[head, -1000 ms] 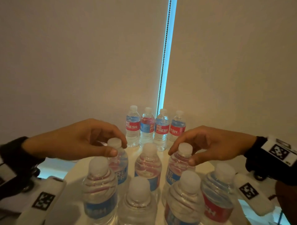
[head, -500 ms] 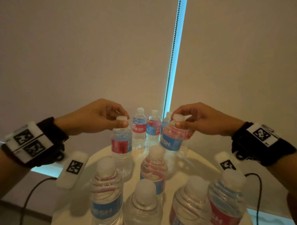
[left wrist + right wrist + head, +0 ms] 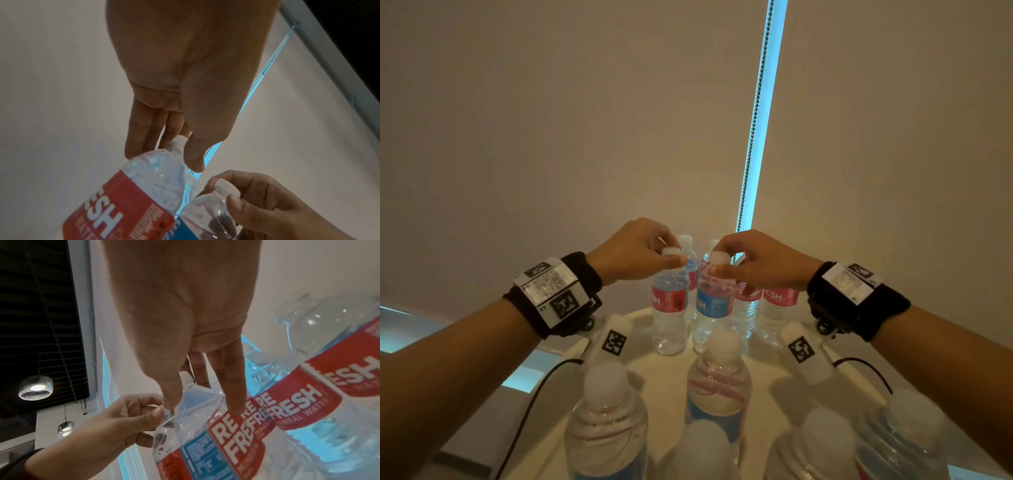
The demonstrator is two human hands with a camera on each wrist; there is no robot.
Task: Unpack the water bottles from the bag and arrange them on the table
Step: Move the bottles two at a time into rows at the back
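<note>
My left hand [image 3: 671, 251] pinches the white cap of a red-labelled water bottle [image 3: 670, 298]. My right hand [image 3: 719, 257] pinches the cap of a blue-labelled water bottle [image 3: 714, 303]. Both bottles hang upright side by side, their bases at or just above the white table [image 3: 664, 373], right in front of the back row of bottles [image 3: 779, 298]. The left wrist view shows my left hand [image 3: 176, 146] on the red-labelled bottle [image 3: 127, 203]. The right wrist view shows my right hand [image 3: 195, 394] on the blue-labelled bottle [image 3: 205, 447]. No bag is in view.
Several more bottles [image 3: 717, 380] stand close together at the table's near side. A roller blind with a bead chain [image 3: 755, 120] hangs just behind the back row. Pendant lamps [image 3: 36, 387] hang at the left. Black cables [image 3: 534, 394] trail from both wrists.
Both hands have lifted a bottle each by the cap from the near cluster and carried them away from me to the back row. The two bottles now sit lower and closer together.
</note>
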